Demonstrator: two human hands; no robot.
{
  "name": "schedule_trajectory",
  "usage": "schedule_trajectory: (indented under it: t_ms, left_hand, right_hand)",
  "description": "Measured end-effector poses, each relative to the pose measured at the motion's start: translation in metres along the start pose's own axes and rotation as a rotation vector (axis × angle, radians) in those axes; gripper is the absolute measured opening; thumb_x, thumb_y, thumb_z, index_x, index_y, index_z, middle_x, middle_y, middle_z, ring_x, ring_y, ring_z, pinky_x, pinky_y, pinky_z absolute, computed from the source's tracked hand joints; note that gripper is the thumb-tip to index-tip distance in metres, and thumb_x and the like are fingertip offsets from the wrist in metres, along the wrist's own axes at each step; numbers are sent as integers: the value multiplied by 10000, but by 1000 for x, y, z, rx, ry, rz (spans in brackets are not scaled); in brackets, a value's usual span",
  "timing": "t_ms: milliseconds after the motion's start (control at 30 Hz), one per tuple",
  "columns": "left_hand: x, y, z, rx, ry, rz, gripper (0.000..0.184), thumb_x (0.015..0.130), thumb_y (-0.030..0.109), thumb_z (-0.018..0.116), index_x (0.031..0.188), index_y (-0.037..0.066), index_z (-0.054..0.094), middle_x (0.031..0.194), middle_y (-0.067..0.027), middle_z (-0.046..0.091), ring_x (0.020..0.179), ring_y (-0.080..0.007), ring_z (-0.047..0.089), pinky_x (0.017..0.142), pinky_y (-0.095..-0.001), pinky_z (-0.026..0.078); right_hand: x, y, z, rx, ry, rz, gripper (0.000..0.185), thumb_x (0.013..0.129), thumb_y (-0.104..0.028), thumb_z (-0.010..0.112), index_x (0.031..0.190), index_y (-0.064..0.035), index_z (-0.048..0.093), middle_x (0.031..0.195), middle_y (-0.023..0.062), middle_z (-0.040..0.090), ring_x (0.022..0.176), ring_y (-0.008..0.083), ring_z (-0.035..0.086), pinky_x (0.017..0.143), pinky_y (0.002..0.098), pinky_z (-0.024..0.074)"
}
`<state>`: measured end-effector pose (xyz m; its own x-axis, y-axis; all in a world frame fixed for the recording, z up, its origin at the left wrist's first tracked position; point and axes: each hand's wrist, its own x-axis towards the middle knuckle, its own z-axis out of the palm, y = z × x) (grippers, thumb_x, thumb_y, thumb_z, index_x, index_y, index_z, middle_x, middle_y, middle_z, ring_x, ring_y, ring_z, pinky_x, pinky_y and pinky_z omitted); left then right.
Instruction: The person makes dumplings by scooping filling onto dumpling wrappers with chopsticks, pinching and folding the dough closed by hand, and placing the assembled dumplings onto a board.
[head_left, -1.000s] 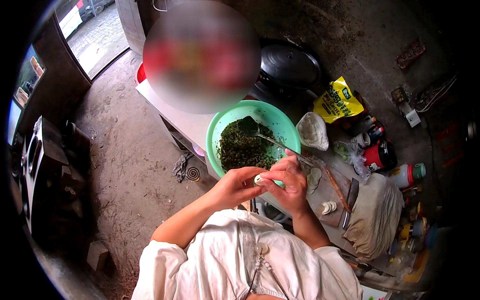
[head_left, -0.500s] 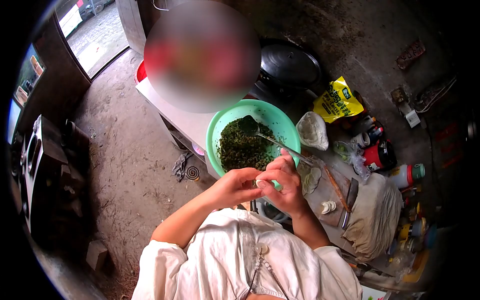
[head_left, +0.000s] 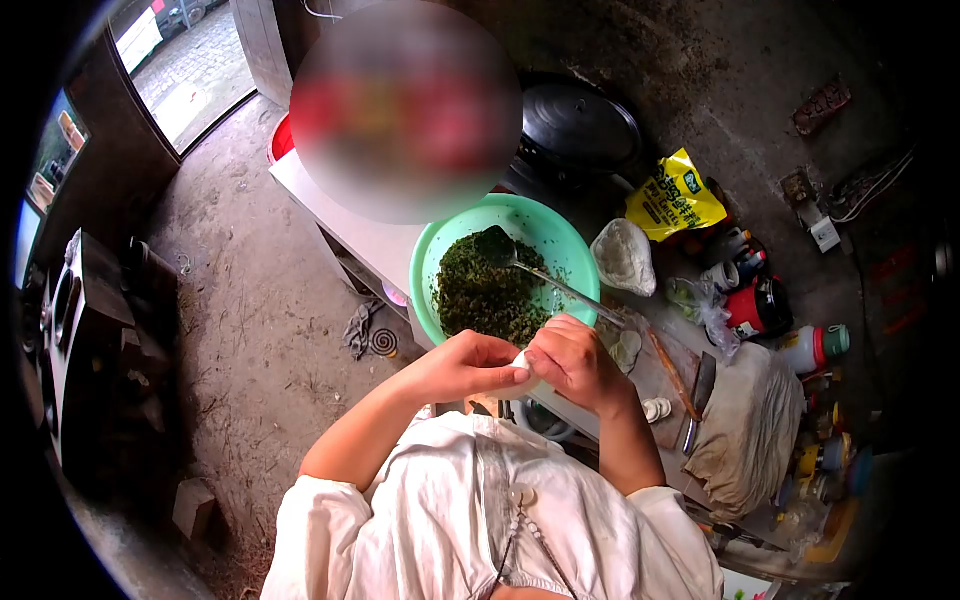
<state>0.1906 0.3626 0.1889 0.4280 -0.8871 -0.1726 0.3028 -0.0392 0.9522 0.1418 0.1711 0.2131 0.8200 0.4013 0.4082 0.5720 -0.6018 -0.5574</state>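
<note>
My left hand [head_left: 468, 366] and my right hand [head_left: 580, 362] meet in front of my chest, pinching a small white piece of dough [head_left: 521, 366] between them. Just beyond them is a light green basin [head_left: 422, 290] holding a chopped dark green filling [head_left: 485, 300]. A metal ladle [head_left: 556, 284] lies in the basin, its head on the filling and its handle over the rim. To the right, a rolling pin [head_left: 672, 370] rests on a board near flat dough rounds [head_left: 626, 350] and small dough pieces [head_left: 656, 409].
A knife [head_left: 700, 400] lies beside a beige cloth bundle [head_left: 750, 430]. Farther off are a white bowl [head_left: 623, 258], a yellow packet [head_left: 676, 198], a red container [head_left: 757, 308] and a black lid [head_left: 580, 125]. A blurred area covers the far counter [head_left: 350, 235].
My right hand has turned, its raised fingers now curled in over the dough. The white piece stays between both hands.
</note>
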Motion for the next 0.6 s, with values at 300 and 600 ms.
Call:
schedule_trajectory:
  t_ms: [300,600]
  left_hand:
    - [2,-2,4,-90,83,47,372,822,267,622,997,-57,570,839,-21,605,762,-49,530,667,-206,441]
    - [6,-10,5,-158,116,54,348,838,243,601,1039,-29,522,820,-24,595,722,-58,537,615,-205,441]
  right_hand:
    - [-7,-2,3,-152,99,22,143,769,-119,562,675,-49,480,564,91,497,525,288,518,503,374,392]
    - [-8,-4,10,-119,132,118,208,819,-153,522,658,-44,448,556,113,494,506,301,513,461,380,390]
